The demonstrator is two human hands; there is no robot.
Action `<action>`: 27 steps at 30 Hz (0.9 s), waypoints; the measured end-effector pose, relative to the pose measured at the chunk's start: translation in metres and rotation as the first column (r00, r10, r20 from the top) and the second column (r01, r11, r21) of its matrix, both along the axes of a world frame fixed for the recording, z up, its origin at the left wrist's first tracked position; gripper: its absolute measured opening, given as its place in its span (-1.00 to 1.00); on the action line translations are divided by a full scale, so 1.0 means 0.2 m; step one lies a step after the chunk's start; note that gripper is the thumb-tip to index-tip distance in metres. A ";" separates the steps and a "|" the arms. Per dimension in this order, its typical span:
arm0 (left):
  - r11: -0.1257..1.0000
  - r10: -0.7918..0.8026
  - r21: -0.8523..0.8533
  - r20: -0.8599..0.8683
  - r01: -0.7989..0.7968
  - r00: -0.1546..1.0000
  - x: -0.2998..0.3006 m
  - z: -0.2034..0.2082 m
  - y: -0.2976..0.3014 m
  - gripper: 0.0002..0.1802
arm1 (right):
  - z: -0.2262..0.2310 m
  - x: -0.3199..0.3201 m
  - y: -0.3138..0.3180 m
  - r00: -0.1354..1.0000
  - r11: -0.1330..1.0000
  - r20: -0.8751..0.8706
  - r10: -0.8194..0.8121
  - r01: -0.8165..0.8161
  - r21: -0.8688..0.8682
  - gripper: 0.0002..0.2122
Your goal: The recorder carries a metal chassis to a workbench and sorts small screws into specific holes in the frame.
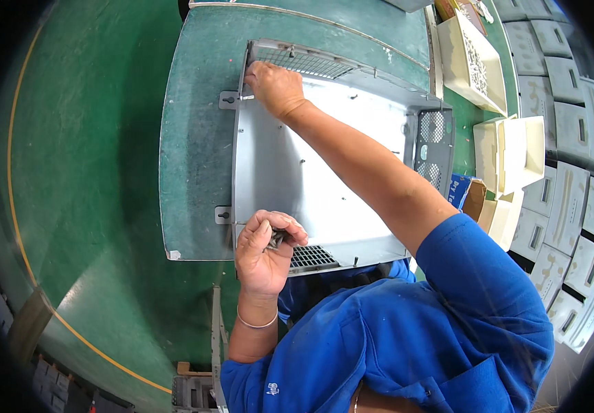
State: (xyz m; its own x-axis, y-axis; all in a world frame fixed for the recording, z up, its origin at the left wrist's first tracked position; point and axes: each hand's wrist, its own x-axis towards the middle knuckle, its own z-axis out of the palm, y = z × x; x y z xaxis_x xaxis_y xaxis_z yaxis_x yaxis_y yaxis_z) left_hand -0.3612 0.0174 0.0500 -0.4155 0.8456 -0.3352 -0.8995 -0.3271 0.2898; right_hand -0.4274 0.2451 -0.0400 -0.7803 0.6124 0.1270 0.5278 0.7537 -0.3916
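On the green counter (194, 138) lies a grey sheet-metal chassis (297, 179) with mesh vents. The right hand (274, 86) presses its far-left corner, fingers curled together; the left hand (264, 251), at the near edge, is closed on small dark screws (278, 238).

Bright, even daylight lit the scene; the metal panel (297, 179) gleamed pale, almost washed out at its centre. Soft shadows lay under the outstretched arm. Fisheye bending curved the table (194, 138) edges, and black vignetting swallowed the corners
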 end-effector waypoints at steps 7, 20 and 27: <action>0.999 0.038 0.008 0.032 -0.038 0.999 0.01 0.00 0.00 -0.78 | 0.01 0.01 0.00 0.998 0.998 0.014 0.058 -0.059 0.028 -0.86; 1.000 0.002 -0.002 -0.017 -0.002 1.000 0.00 0.00 0.00 -0.79 | 0.02 -0.01 0.02 0.981 0.999 0.192 0.037 -0.036 -0.011 -0.81; 0.997 0.069 -0.030 0.039 -0.068 0.997 0.02 -0.02 -0.01 -0.65 | 0.08 -0.01 0.00 0.980 0.998 0.193 0.049 -0.041 -0.045 -0.78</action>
